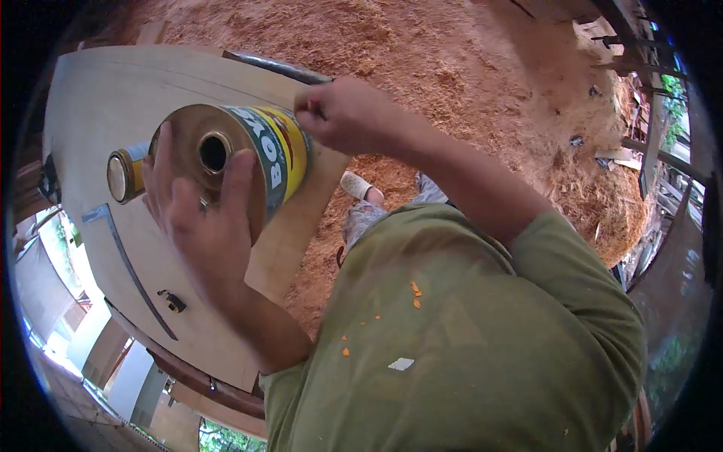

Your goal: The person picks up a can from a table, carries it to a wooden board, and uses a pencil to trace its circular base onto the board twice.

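Note:
A large metal can (290, 151) with a yellow and green label reading "BOY..." stands on a pale board-topped table (135, 75). Its bare metal top has a round dark opening in it. Over that top my left hand (199, 211) is spread, fingers and thumb on either side of the opening and touching the metal. Against the labelled side, near the board's edge, my right hand (343, 113) is closed with fingers curled. Something small and dark shows between those fingers, but I cannot make out what it is. Beside the big can sits a smaller tin (126, 173).
A metal square (132, 264) and a small yellow and black tape measure (173, 301) lie on the board. A dark bar (279, 68) runs along its far edge. Reddish wood shavings (467, 90) cover the ground, and my foot (361, 188) stands below the table.

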